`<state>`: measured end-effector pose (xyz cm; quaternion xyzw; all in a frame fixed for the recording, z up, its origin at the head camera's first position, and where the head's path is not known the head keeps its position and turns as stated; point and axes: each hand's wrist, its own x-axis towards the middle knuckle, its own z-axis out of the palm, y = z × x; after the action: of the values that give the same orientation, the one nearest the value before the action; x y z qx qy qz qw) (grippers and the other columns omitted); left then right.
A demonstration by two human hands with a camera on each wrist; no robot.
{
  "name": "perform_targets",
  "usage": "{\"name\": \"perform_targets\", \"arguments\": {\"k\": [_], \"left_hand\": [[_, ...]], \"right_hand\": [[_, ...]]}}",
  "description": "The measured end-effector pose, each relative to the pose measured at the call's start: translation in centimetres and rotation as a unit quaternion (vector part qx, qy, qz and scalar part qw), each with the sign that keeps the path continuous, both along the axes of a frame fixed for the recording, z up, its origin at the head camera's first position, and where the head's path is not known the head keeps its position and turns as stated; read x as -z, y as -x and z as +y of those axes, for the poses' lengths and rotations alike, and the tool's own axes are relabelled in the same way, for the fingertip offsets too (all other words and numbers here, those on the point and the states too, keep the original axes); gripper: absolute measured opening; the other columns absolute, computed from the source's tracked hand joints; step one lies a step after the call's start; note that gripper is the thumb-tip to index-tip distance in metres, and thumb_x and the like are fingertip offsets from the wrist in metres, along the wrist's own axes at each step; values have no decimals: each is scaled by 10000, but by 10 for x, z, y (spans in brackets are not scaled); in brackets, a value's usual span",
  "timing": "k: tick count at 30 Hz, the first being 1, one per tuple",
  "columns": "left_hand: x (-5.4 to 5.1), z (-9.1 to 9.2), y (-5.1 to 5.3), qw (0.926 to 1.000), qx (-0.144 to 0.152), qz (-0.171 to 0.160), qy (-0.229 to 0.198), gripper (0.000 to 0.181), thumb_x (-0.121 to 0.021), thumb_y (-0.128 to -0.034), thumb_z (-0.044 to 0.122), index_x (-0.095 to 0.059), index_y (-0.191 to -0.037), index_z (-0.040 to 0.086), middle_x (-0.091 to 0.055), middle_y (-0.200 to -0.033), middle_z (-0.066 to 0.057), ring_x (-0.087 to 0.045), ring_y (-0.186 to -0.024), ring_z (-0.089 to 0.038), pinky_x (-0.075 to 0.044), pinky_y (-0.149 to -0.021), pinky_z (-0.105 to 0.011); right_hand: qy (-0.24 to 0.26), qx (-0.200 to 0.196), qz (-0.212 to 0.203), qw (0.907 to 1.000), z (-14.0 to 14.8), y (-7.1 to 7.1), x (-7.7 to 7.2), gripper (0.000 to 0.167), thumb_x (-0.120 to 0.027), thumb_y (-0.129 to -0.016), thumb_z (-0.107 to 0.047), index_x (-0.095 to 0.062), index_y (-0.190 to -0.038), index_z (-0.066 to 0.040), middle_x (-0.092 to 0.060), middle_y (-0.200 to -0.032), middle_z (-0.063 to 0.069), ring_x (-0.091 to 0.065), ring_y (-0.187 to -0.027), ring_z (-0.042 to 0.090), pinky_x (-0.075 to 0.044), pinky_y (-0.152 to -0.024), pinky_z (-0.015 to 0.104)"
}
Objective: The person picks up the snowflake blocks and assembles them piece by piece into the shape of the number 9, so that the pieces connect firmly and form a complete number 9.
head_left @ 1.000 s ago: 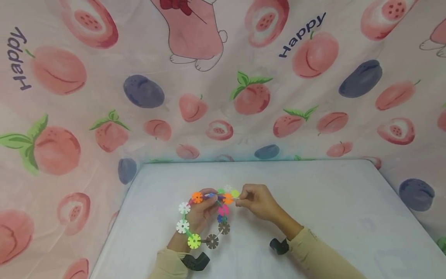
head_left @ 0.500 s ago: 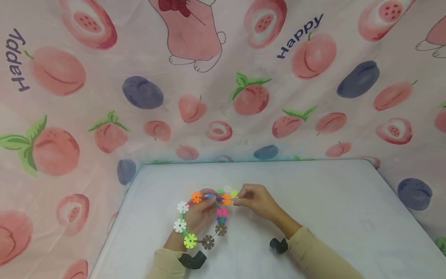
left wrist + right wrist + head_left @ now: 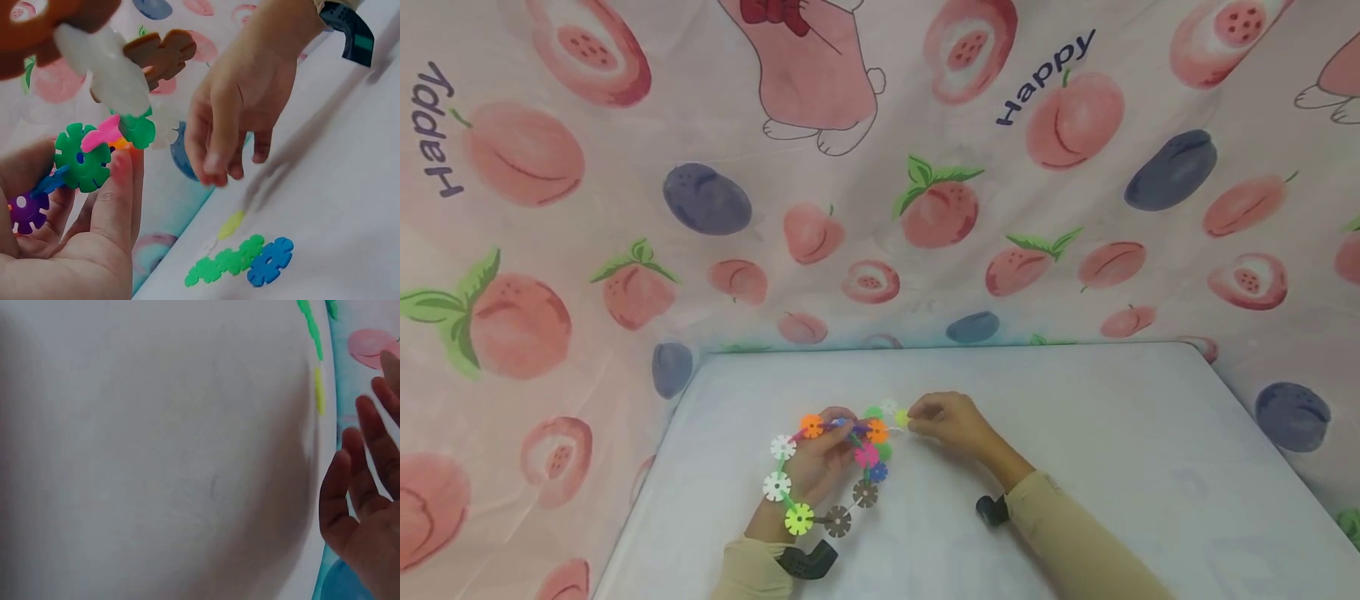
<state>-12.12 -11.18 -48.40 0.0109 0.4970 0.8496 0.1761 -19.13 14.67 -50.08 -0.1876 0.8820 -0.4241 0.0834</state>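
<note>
My left hand (image 3: pixel 817 471) holds a chain of colourful plastic snowflake discs, bent into a loop with white, yellow, brown, pink and orange pieces. In the left wrist view, its fingers and thumb pinch the chain near a green disc (image 3: pixel 83 157) and a purple disc (image 3: pixel 30 212). My right hand (image 3: pixel 951 421) hovers right of the chain, its fingers loosely bent. Nothing shows between those fingers in the left wrist view, where the right hand (image 3: pixel 240 106) hangs above the table. The right wrist view shows the same hand (image 3: pixel 369 512) with fingers apart.
Loose discs lie on the white table (image 3: pixel 1075 467) beyond the hands: a blue disc (image 3: pixel 270 262), joined-looking green discs (image 3: pixel 226 259) and a yellow disc (image 3: pixel 232 224). A fruit-patterned cloth (image 3: pixel 880 200) rises behind the table. Each wrist carries a black device.
My right hand has let go of the white piece beside the orange disc and moved slightly away, its fingers loosening. The left hand and the chain have shifted slightly left.
</note>
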Motion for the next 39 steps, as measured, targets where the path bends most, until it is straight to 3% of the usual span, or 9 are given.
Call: {"name": "perform_targets", "arguments": {"k": [7,12,15,19,22,33,39], "left_hand": [[-1,0,0,9997,239,-90,-10,69,-514,-1071,194,-582,-1080,202,-646,-1183,2,-601,-1157,-149,-514,-900,-220],[-2,0,-1,9988,482,32,24,107,-474,-1092,252,-570,-1080,208,-627,-1173,15,-571,-1138,-145,-492,-908,-219],[-3,0,0,9985,554,0,49,108,-487,-1088,288,-573,-1080,223,-632,-1149,29,-559,-1098,-146,-486,-904,-234],[-2,1,0,9985,503,-117,162,112,-509,-1078,318,-580,-1075,231,-614,-1101,45,-532,-1020,-154,-483,-874,-253],[-3,1,0,9986,462,-174,185,108,-508,-1079,313,-573,-1073,226,-603,-1103,38,-533,-1003,-160,-487,-855,-252],[-1,-4,-2,9983,373,-119,434,104,-497,-1082,309,-564,-1064,232,-585,-1104,34,-518,-979,-159,-465,-838,-243],[1,-6,-2,9988,248,-195,385,44,-535,-1068,259,-560,-1072,223,-643,-1146,16,-569,-1028,-166,-493,-850,-243]], "right_hand": [[-996,-196,-45,9948,-11,11,11,383,-738,-930,-325,-694,-1297,-224,-687,-1172,-1,-617,-1091,178,-521,-990,443],[-1595,-24,-60,9872,-18,15,11,282,-764,-907,-321,-700,-1173,-252,-664,-1141,8,-622,-1111,211,-521,-985,463],[-1751,129,-62,9845,-22,17,10,190,-790,-880,-276,-693,-1040,-243,-655,-1066,-1,-622,-1028,198,-533,-896,442],[-1805,328,-126,9829,-25,19,11,200,-817,-854,-258,-673,-990,-234,-646,-988,-28,-599,-919,162,-517,-801,392],[-1801,457,-211,9824,-25,20,12,256,-829,-838,-274,-670,-1036,-246,-645,-968,-48,-586,-888,149,-498,-767,370],[-1794,710,-653,9790,-21,27,11,257,-866,-783,-308,-697,-969,-260,-651,-927,-62,-574,-882,161,-471,-752,368],[-1559,713,-638,9831,-17,27,13,286,-882,-765,-317,-628,-873,-241,-620,-874,-51,-549,-851,170,-432,-725,340]]}}
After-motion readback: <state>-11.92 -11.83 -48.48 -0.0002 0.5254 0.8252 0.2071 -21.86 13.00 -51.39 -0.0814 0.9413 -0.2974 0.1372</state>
